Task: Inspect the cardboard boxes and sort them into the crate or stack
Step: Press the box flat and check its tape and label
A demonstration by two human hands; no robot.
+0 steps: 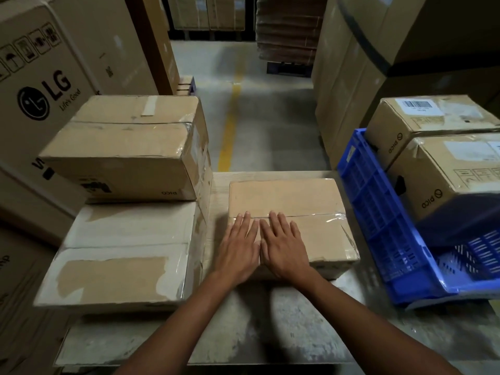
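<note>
A taped cardboard box (286, 198) lies flat on the work surface in front of me. My left hand (238, 247) and my right hand (284, 247) rest side by side on its near half, palms down, fingers straight along the taped seam. To the left stands a stack: a brown box (127, 147) on top of a wider white-faced box (119, 255) with torn patches. On the right a blue plastic crate (378, 220) holds two brown boxes, one behind (422, 117) and one in front (454, 171).
The grey work surface (216, 339) spreads toward me. A big LG carton (48, 85) stands at the far left. Tall cartons (351, 77) rise at the right. Between them runs a concrete aisle with a yellow line (230, 125).
</note>
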